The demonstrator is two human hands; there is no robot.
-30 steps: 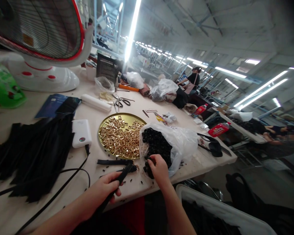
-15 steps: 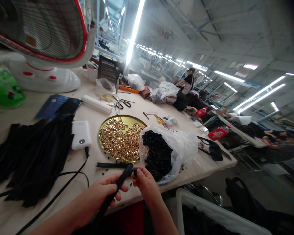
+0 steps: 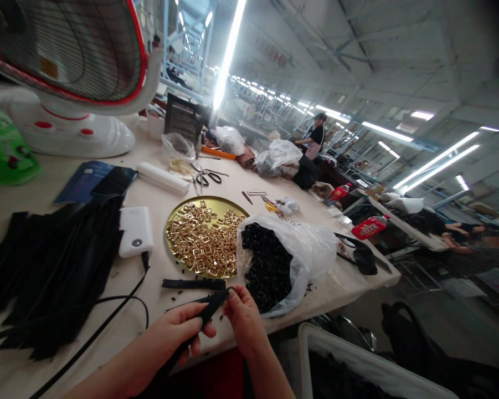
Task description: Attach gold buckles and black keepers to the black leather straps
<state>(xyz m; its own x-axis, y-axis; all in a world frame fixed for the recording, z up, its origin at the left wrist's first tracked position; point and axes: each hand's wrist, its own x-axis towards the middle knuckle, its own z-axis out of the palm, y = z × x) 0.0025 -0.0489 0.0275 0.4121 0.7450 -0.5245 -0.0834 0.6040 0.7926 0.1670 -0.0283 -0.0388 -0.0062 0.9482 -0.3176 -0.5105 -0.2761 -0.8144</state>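
Note:
A black strap [image 3: 210,311] runs up from my lap through my left hand [image 3: 186,327], which is closed around it. At the strap's upper end, the fingers of my right hand [image 3: 241,313] pinch it; whether a small piece is also between them is hidden. Just beyond lies another short black strap [image 3: 191,284] flat on the table. Behind that, a gold round tray [image 3: 216,206] holds many small gold metal buckles [image 3: 203,244]. Right of the tray, a clear plastic bag [image 3: 311,244] lies open, full of small black pieces [image 3: 268,266].
A pile of black straps [image 3: 62,266] and a white power bank [image 3: 136,233] with a cable lie left. A fan [image 3: 66,55] stands behind them. Scissors [image 3: 207,176] lie farther back. A white bin [image 3: 377,360] stands below the table's right edge. People work in the background.
My right hand's fingers have closed in on the strap end, and the strap has tilted and dropped slightly. The view has shifted a little.

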